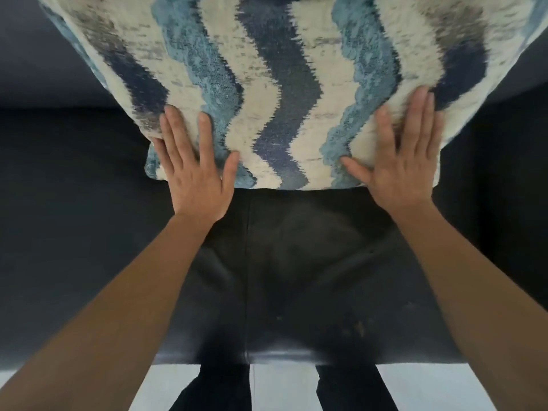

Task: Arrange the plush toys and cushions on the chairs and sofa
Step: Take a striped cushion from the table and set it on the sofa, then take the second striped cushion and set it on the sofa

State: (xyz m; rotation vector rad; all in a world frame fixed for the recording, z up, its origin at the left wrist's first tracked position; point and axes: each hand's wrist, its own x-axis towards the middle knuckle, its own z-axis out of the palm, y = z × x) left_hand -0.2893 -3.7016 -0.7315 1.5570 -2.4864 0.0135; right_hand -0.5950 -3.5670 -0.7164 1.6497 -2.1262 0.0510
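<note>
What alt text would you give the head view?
A person's left hand and right hand press flat, fingers straight, on the lower part of a cushion with wavy blue, navy and cream stripes. It sits at the back of a dark leather seat, with a pale floor below.

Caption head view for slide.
Left hand and right hand press flat on a zigzag-striped cushion on a dark seat.

A cream cushion (278,84) with wavy blue and grey stripes stands upright on the dark sofa (296,262); its lower edge rests on the seat.
</note>
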